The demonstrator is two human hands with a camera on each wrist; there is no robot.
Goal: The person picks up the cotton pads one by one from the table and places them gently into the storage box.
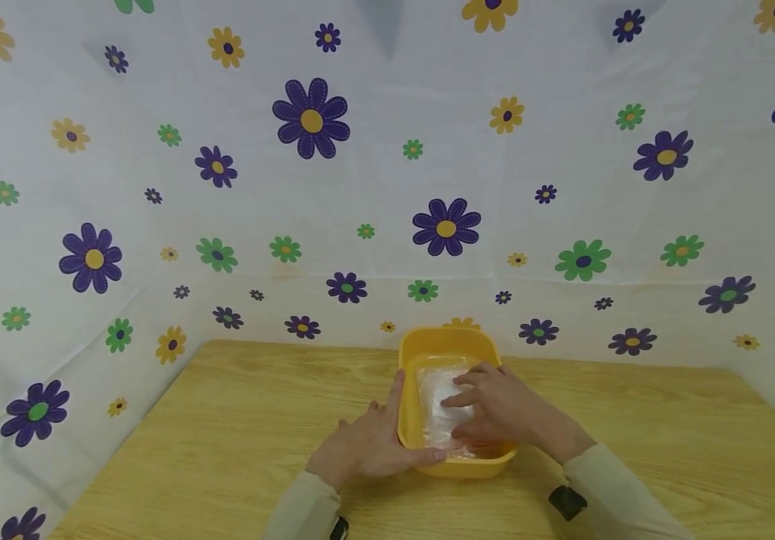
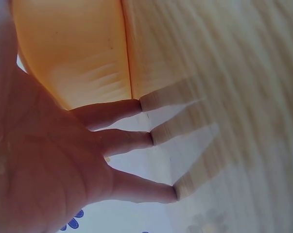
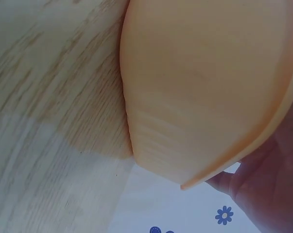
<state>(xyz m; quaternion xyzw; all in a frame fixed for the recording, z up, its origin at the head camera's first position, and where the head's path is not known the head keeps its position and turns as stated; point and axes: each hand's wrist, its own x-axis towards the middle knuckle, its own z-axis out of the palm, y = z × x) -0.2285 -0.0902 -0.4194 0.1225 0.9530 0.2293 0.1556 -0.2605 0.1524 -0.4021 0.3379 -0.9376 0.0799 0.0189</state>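
A yellow plastic basin (image 1: 451, 337) stands on the wooden table near the back wall. Inside it lies a clear, shiny plastic-wrapped item (image 1: 437, 405), whose contents do not show plainly. My left hand (image 1: 367, 442) is at the basin's left near corner, thumb across the near rim and index finger along the left side. In the left wrist view its other fingers (image 2: 131, 141) are spread and straight, tips on the table. My right hand (image 1: 495, 405) reaches over the right rim into the basin, fingers spread and slightly bent over the clear plastic. In the right wrist view the basin's wall (image 3: 209, 87) hides most of this hand.
The wood-grain table (image 1: 259, 405) extends to both sides of the basin. A white sheet with printed flowers (image 1: 360, 172) hangs behind it and at the sides. Dark straps (image 1: 567, 501) sit at the light sleeves (image 1: 613, 480).
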